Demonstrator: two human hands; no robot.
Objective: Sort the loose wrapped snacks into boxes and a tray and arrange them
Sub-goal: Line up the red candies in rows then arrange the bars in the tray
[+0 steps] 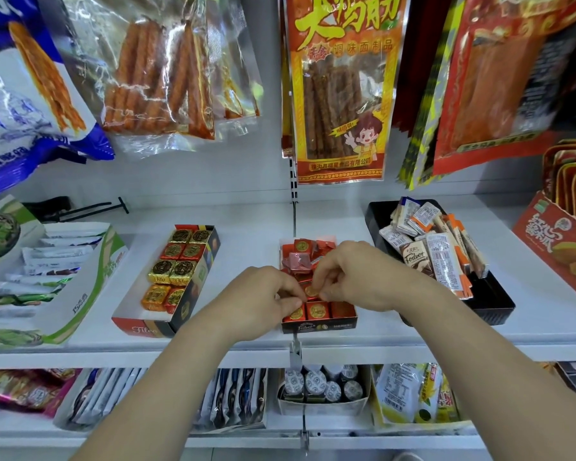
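From the head view, both hands meet over a small dark box (320, 326) that stands at the middle of a white shelf (253, 227). The left hand (263, 302) and the right hand (354, 277) have their fingers curled, and their fingertips come together on a red wrapped candy (312, 291) with a round gold seal, pinched between them just above the box's front rows. In the box, a neat row of red squares lies along the front wall, while the squares at the back lie tumbled at odd angles. To the left, apart from it, a longer box (137, 324) holds gold, red and orange wrapped squares in pairs, with its near end bare. Farther left stands a green-and-white box (80, 294) of pale wrapped bars. To the right of the hands, a black tray (489, 306) carries a loose heap of long wrapped bars (443, 257) in white, brown and orange. An orange carton (546, 234) stands at the right edge. Large snack bags (340, 94) hang above the shelf.
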